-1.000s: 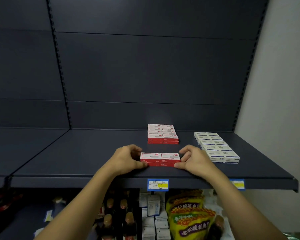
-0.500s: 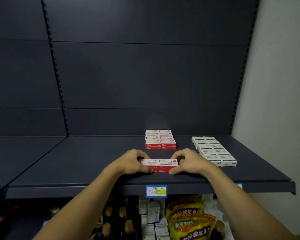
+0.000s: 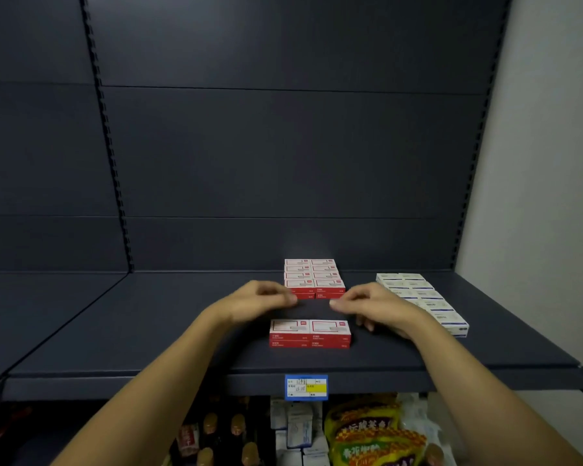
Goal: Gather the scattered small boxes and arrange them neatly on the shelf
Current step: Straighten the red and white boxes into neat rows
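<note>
Hands off front red boxes (image 3: 309, 333)
Left hand (image 3: 256, 301) and right hand (image 3: 374, 306) loosely curled, empty, hovering above shelf (image 3: 148, 331).

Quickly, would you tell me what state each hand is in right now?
Left hand: fingers loosely curled, holding nothing, above the shelf.
Right hand: fingers loosely curled, holding nothing, behind the front red boxes.

Dim scene; dark shelf (image 3: 182, 331) and back panel (image 3: 283, 163) absorb light. Faint bright patch on panel above red boxes (image 3: 313, 277). Pale wall (image 3: 546, 163) at right edge brightest. Uprights bow outward from wide-angle distortion. Both hands motion-blurred; lower goods (image 3: 367, 435) soft, underexposed.
</note>
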A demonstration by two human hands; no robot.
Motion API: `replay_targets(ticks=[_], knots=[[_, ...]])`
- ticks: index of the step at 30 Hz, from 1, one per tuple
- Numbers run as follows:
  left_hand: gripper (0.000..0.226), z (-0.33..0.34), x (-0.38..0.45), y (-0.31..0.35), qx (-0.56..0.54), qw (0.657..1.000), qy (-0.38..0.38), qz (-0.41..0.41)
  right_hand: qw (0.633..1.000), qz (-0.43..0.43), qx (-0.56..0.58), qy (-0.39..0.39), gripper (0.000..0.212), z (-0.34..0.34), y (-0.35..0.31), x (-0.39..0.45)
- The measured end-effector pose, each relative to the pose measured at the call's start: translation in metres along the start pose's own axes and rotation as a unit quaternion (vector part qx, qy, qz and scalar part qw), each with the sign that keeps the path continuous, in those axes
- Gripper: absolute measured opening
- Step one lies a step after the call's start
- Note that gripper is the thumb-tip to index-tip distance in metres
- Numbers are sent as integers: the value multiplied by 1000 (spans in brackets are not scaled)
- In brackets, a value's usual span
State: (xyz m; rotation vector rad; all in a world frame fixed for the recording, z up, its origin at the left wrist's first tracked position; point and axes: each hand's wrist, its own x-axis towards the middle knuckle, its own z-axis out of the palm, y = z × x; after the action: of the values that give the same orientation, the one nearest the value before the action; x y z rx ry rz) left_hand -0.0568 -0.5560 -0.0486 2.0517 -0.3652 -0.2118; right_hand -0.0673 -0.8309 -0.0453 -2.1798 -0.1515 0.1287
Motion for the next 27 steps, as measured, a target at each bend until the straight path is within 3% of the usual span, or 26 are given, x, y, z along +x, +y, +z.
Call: replay_targets(ticks=[4, 8, 12, 16, 27], knots=[[18, -6, 38, -3, -85, 980, 165, -78, 989, 38, 62, 131, 31, 0, 3, 37], [17, -1, 75, -16, -54, 969, 193, -144, 967, 86, 51, 235, 20, 4, 1, 67], [19, 6, 93, -10, -13, 957, 239, -166, 959, 127, 32, 252, 25, 6, -1, 87], [25, 11, 102, -3, -1, 954, 239, -183, 958, 167, 23, 234, 26, 10, 0, 98], [29, 16, 109, -2, 38, 941, 276, -192, 953, 180, 27, 243, 17, 19, -8, 99]])
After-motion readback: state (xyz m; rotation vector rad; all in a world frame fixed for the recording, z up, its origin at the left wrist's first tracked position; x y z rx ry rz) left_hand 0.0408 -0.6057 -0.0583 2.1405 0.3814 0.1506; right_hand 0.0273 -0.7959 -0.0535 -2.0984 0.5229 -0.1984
